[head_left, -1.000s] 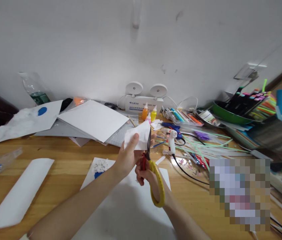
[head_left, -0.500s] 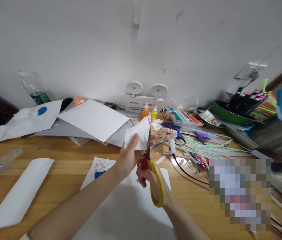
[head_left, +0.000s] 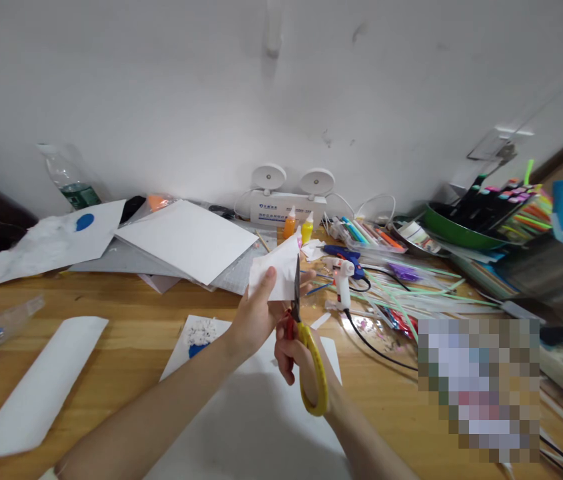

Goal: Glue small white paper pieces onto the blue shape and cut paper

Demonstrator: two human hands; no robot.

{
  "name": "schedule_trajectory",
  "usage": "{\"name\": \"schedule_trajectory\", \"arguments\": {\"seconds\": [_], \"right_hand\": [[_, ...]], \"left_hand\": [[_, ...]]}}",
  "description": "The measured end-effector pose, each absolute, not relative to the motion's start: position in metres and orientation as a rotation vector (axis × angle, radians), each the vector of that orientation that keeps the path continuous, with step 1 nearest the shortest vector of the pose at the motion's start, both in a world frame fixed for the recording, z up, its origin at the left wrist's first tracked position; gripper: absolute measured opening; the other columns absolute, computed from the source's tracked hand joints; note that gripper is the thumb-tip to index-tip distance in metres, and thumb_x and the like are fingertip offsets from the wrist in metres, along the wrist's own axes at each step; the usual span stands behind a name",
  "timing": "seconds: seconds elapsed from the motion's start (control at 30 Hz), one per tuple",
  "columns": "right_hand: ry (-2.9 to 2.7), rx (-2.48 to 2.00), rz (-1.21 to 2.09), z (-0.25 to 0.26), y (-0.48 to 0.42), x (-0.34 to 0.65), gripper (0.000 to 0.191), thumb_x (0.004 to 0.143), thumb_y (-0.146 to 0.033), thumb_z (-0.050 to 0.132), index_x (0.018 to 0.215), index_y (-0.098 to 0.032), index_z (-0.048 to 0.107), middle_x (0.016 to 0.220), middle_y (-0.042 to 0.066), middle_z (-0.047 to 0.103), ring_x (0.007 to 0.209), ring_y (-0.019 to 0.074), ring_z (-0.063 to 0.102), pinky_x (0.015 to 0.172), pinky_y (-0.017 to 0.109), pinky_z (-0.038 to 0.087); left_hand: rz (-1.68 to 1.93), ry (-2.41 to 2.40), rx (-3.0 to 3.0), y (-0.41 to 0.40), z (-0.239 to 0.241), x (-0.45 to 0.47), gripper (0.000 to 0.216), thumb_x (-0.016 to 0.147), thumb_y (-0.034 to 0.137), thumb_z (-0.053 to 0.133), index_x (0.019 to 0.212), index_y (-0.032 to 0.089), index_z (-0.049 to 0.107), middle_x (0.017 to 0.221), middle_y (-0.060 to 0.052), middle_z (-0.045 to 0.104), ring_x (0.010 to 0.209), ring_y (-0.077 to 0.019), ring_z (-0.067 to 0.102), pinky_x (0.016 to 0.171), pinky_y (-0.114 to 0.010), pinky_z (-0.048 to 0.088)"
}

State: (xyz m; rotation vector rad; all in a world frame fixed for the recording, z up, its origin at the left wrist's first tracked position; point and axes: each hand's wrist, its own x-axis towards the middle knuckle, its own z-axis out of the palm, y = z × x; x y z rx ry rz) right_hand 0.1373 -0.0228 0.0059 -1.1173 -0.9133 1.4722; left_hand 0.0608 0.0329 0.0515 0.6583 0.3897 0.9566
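Note:
A small piece of white paper (head_left: 281,270) is pinched in my left hand (head_left: 257,313), its thumb lying across the front and other fingers behind. My right hand (head_left: 297,350) grips scissors (head_left: 317,367) with yellow and red handles. Their dark blades point away from me and stand along the paper's right edge; whether they touch it I cannot tell. Below both hands lies a large white sheet (head_left: 256,420), with a blue patch and a speckled white patch (head_left: 202,330) at its upper left corner.
A white glue gun (head_left: 344,283) and a blue glue gun (head_left: 344,252) lie right of my hands, with a black cord (head_left: 376,350). Orange (head_left: 289,225) and yellow bottles (head_left: 307,230) stand behind. At left is a curved white strip (head_left: 41,387); at right, a green pan (head_left: 461,230) of markers.
The scissors and my right hand have shifted very slightly downward along the paper's right edge. My left hand and the paper stay almost in place.

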Motion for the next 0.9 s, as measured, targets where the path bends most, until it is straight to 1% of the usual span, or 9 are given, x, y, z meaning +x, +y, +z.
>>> {"name": "schedule_trajectory", "arguments": {"seconds": [0.27, 0.4, 0.47, 0.63, 0.77, 0.9], "right_hand": [[-0.957, -1.165, 1.427, 0.01, -0.026, 0.136, 0.004, 0.066, -0.023, 0.042, 0.065, -0.019, 0.04, 0.03, -0.011, 0.037, 0.022, 0.0043, 0.028, 0.029, 0.018, 0.019], [-1.024, -1.208, 1.361, 0.011, -0.028, 0.135, 0.015, 0.072, -0.025, 0.04, 0.059, -0.019, 0.039, 0.03, -0.009, 0.038, 0.023, 0.0053, 0.032, 0.029, 0.019, 0.024], [-1.04, -1.227, 1.339, 0.009, -0.029, 0.135, 0.02, 0.076, -0.028, 0.04, 0.057, -0.019, 0.039, 0.031, -0.009, 0.039, 0.023, 0.0053, 0.034, 0.028, 0.019, 0.024], [-1.027, -1.23, 1.385, 0.005, -0.03, 0.134, 0.025, 0.08, -0.036, 0.04, 0.062, -0.018, 0.039, 0.03, -0.011, 0.037, 0.02, 0.004, 0.032, 0.027, 0.016, 0.025], [-0.971, -1.153, 1.489, 0.005, -0.029, 0.136, 0.034, 0.078, -0.05, 0.043, 0.067, -0.018, 0.039, 0.034, -0.011, 0.037, 0.02, 0.0031, 0.03, 0.024, 0.014, 0.022], [-0.969, -0.97, 1.516, -0.004, -0.025, 0.138, 0.042, 0.07, -0.061, 0.046, 0.072, -0.02, 0.037, 0.04, -0.012, 0.031, 0.024, 0.0016, 0.022, 0.023, 0.013, 0.02]], "left_hand": [[0.968, 0.361, 0.618, 0.033, 0.055, 0.062, 0.043, 0.084, 0.035, 0.037, 0.122, 0.015, 0.044, 0.098, -0.011, 0.065, 0.095, -0.0222, 0.059, 0.088, -0.037, 0.04], [0.934, 0.363, 0.586, 0.032, 0.056, 0.062, 0.043, 0.086, 0.036, 0.034, 0.121, 0.015, 0.044, 0.098, -0.011, 0.065, 0.096, -0.0223, 0.058, 0.088, -0.037, 0.04], [0.922, 0.371, 0.579, 0.032, 0.056, 0.061, 0.043, 0.086, 0.037, 0.034, 0.121, 0.014, 0.045, 0.098, -0.011, 0.065, 0.097, -0.0226, 0.058, 0.089, -0.037, 0.04], [0.962, 0.355, 0.597, 0.033, 0.058, 0.061, 0.042, 0.086, 0.035, 0.034, 0.122, 0.017, 0.043, 0.108, -0.01, 0.061, 0.099, -0.0217, 0.057, 0.09, -0.036, 0.04], [1.019, 0.315, 0.619, 0.033, 0.06, 0.06, 0.039, 0.087, 0.03, 0.034, 0.124, 0.019, 0.041, 0.116, -0.008, 0.056, 0.102, -0.0207, 0.055, 0.091, -0.035, 0.039], [1.016, 0.31, 0.619, 0.033, 0.06, 0.059, 0.04, 0.086, 0.031, 0.034, 0.125, 0.019, 0.04, 0.12, -0.008, 0.053, 0.103, -0.0208, 0.054, 0.091, -0.034, 0.04]]}}
